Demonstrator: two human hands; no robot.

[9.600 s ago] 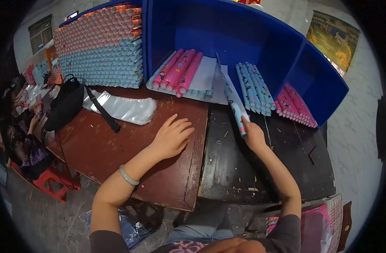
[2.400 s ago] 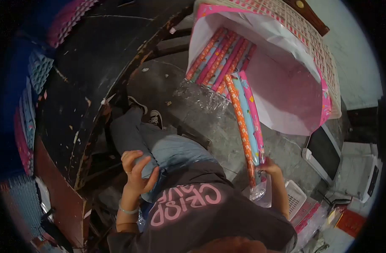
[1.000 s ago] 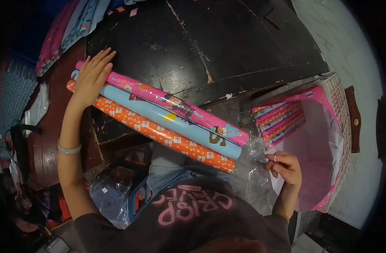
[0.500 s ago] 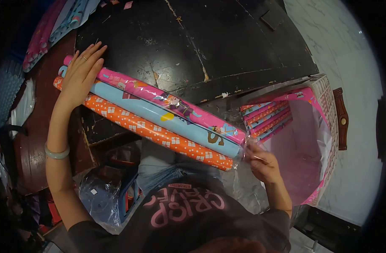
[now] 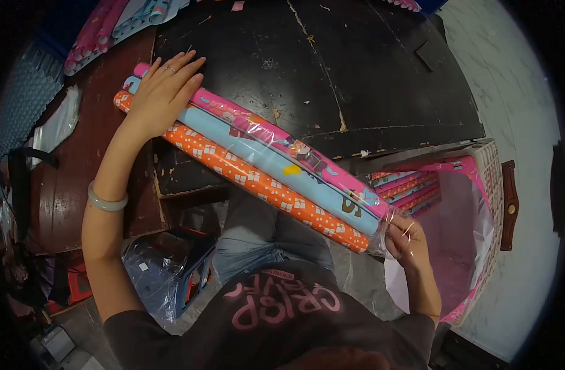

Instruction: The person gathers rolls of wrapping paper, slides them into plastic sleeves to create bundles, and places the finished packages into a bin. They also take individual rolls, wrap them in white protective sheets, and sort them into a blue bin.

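Note:
Three gift-wrap rolls in clear plastic lie slantwise across the table's near edge: a pink roll (image 5: 307, 152), a light blue roll (image 5: 257, 154) and an orange roll (image 5: 251, 180) with white gift shapes. Across their upper left end rests my left hand (image 5: 162, 98), palm down with its fingers stretched out. At the lower right end, my right hand (image 5: 409, 240) pinches the loose end of the clear plastic sleeve (image 5: 381, 239). A white flat piece (image 5: 396, 287) shows just below that hand.
The worn black tabletop (image 5: 245, 49) extends ahead. To the right, a pink-lined basket (image 5: 489, 203) contains several similar rolls (image 5: 412, 188). More rolls (image 5: 97, 31) lie at the upper left, near bubble wrap (image 5: 26, 92). A plastic-covered stool (image 5: 165, 271) stands beside my legs.
The view has shifted, so most things appear farther right and lower. The rolls' left end has risen a little with my left hand. A white flat piece now shows below my right hand.

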